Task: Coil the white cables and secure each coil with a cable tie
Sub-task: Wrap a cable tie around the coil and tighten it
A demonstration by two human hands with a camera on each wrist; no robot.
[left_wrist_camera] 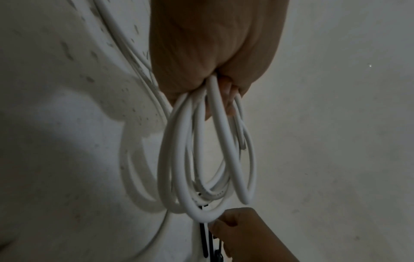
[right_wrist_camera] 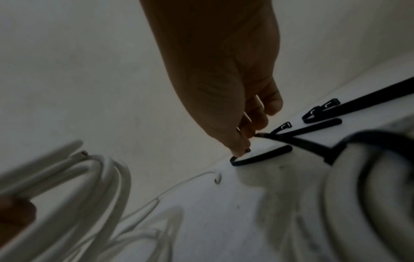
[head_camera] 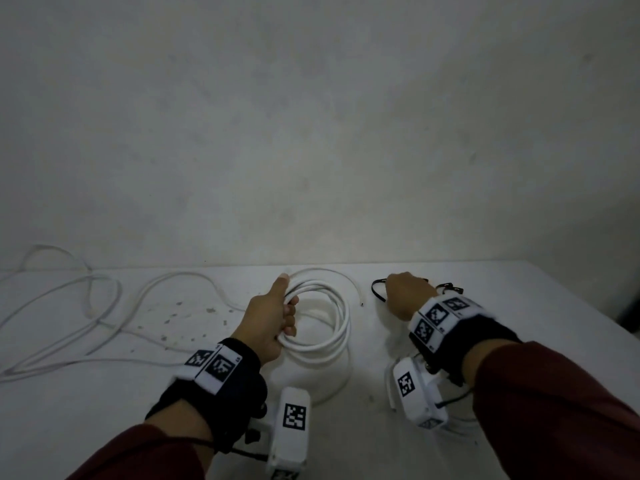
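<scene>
A coil of white cable (head_camera: 337, 317) stands on edge on the white table (head_camera: 485, 282). My left hand (head_camera: 273, 320) grips its left side, fingers curled through the loops and thumb on top. In the left wrist view the coil (left_wrist_camera: 179, 159) hangs from that hand (left_wrist_camera: 224, 99). The cable's free end (head_camera: 361, 301) sticks out to the right. Right of the coil, my right hand (head_camera: 403, 292) reaches down to a black cable tie (head_camera: 376, 289). The right wrist view shows its fingertips (right_wrist_camera: 243, 148) pinching the curved end of that tie (right_wrist_camera: 262, 156).
Several more black ties (right_wrist_camera: 322, 110) lie just beyond my right hand. A second white coil (right_wrist_camera: 349, 195) bound with a black tie lies under my right wrist. Loose white cable (head_camera: 114, 299) sprawls over the table's left part. A grey wall (head_camera: 311, 133) stands behind the table.
</scene>
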